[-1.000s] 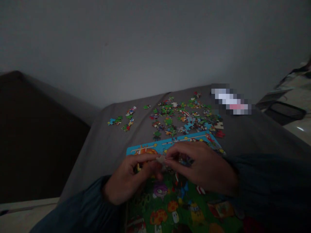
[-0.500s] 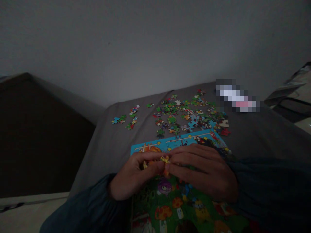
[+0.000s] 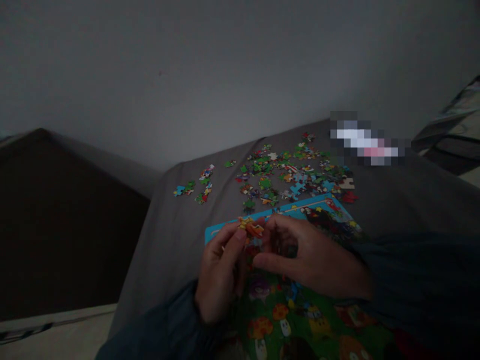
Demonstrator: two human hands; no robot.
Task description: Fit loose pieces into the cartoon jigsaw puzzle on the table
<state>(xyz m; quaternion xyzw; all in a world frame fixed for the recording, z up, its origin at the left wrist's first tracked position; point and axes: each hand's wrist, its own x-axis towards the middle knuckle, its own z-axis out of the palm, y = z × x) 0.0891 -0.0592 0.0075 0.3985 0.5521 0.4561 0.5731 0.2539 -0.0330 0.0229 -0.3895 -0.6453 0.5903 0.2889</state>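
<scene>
Between thumb and fingers, my left hand [image 3: 221, 267] pinches yellow-and-orange puzzle pieces [image 3: 250, 227]; whether they are joined is hard to make out. Just to the right, my right hand [image 3: 307, 255] is half curled with thumb and fingers apart, its fingertips close to the held pieces and nothing plainly in it. Both hands are above a colourful picture sheet [image 3: 318, 204] with a blue top border and cartoon mushrooms on green. My hands and sleeves cover much of the sheet's upper middle and its sides.
Many loose puzzle pieces [image 3: 266, 167] lie scattered beyond the sheet, with a smaller group [image 3: 204, 185] to the left. They rest on a grey cloth-covered surface [image 3: 176, 240] against a wall [image 3: 225, 75]. A pixelated item [image 3: 367, 140] lies back right; a dark panel [image 3: 67, 225] stands left.
My hands have come apart. The left has turned upward, lifting the pieces into clear view, and the right has let go and opened. The view has shifted slightly.
</scene>
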